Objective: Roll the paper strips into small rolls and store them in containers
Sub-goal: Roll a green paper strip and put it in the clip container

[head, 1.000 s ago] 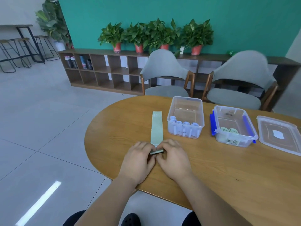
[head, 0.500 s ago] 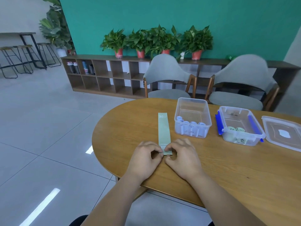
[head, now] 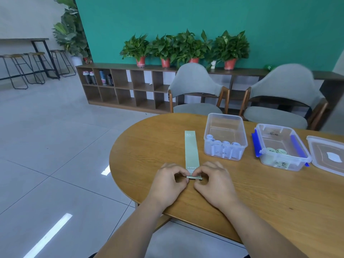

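A pale green paper strip [head: 191,148] lies flat on the wooden table [head: 270,198], pointing away from me. Its near end is curled into a small fold. My left hand [head: 168,183] pinches that end from the left and my right hand [head: 214,180] pinches it from the right. A clear lidless container [head: 225,135] behind the strip holds several white paper rolls. To its right, a clear container with blue clips [head: 282,147] holds green rolls.
A loose clear lid [head: 327,155] lies at the table's right edge. Two grey chairs [head: 197,92] stand behind the table, in front of a low shelf with potted plants. The table's rounded end and open floor are to my left.
The camera view has shifted, so the table sits further right. Both hands stay on the strip's near end, which looks slightly more curled.
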Demonstrator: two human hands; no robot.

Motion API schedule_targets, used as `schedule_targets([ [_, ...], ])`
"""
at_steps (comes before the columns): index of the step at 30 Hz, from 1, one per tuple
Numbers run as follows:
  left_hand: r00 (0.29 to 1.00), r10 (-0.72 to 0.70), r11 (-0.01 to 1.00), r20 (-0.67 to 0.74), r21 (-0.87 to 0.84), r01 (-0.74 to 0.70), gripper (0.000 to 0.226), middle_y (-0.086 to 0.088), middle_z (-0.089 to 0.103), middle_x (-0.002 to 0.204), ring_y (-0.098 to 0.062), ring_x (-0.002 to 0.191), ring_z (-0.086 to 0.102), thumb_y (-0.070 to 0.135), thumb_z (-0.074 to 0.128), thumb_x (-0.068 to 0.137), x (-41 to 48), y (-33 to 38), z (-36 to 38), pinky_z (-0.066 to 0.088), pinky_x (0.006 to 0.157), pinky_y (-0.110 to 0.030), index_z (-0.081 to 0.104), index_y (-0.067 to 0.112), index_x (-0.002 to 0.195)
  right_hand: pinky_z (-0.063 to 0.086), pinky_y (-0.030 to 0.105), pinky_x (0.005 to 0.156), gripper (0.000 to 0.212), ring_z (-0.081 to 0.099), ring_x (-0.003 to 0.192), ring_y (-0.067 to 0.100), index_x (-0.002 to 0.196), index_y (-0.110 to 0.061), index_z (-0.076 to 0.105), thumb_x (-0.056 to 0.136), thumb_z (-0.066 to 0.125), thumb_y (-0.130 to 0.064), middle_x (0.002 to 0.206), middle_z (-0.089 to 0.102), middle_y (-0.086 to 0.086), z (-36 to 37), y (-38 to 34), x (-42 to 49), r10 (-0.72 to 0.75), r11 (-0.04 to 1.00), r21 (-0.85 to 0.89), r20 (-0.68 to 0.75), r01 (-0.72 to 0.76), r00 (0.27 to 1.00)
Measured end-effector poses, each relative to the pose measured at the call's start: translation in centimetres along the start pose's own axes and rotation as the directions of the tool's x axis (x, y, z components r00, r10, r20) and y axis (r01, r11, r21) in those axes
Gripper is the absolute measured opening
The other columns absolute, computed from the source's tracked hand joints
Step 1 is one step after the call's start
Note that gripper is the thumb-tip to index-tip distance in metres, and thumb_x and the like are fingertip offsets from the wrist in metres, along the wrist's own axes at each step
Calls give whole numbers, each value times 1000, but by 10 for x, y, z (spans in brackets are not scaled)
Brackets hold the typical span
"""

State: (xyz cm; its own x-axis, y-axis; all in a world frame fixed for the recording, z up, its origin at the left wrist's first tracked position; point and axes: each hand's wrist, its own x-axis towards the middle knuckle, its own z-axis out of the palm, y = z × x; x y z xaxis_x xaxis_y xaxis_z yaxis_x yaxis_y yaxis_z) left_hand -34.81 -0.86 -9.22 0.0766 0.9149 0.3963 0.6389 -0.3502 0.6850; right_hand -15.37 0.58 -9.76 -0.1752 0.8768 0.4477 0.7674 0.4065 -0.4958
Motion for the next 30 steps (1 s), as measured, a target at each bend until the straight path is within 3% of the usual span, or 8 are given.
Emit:
schedule_targets([
  [4, 1000, 6, 1000, 1, -29, -6, 17, 22, 71, 91, -3, 104, 62, 22, 86, 82, -1, -2, 2, 46, 89, -15, 79, 33, 93, 52, 38, 83, 19, 55, 90, 0, 85, -40, 74, 72, 60, -43, 82, 63, -29, 0, 1, 1, 27, 996, 91, -14, -26, 1000],
  [14, 995, -92, 993, 49, -72, 95, 11, 22, 69, 88, -1, 95, 60, 27, 77, 92, 1, 2, -1, 44, 80, -12, 71, 36, 95, 56, 35, 85, 18, 62, 86, 2, 82, -37, 74, 72, 77, -23, 73, 66, -22, -4, -1, 1, 146, 970, 196, -1, -143, 989],
  [21, 996, -76, 997, 55, -15, 77, 14, 22, 67, 93, 3, 104, 56, 26, 78, 92, -2, 4, -2, 43, 89, -9, 75, 35, 102, 53, 39, 86, 12, 57, 89, 3, 82, -38, 73, 74, 76, -29, 73, 62, -26, -4, -1, 0, 118, 987, 116, -27, -114, 993],
  [25, 997, -59, 998, 45, 8, 59, 19, 23, 70, 89, 2, 106, 53, 22, 77, 91, -2, 3, -2, 35, 84, -3, 74, 37, 103, 52, 41, 83, 10, 53, 86, 4, 82, -40, 72, 76, 76, -32, 75, 62, -25, -1, 2, 1, 107, 993, 56, -48, -104, 993],
  [30, 999, 9, 996, 32, 85, -12, 16, 24, 68, 91, 3, 104, 51, 21, 77, 92, -1, 2, 1, 39, 85, -8, 77, 34, 101, 51, 38, 83, 12, 54, 88, 3, 84, -41, 69, 79, 77, -33, 76, 62, -25, -1, 3, 1, 108, 994, 26, -41, -107, 993],
])
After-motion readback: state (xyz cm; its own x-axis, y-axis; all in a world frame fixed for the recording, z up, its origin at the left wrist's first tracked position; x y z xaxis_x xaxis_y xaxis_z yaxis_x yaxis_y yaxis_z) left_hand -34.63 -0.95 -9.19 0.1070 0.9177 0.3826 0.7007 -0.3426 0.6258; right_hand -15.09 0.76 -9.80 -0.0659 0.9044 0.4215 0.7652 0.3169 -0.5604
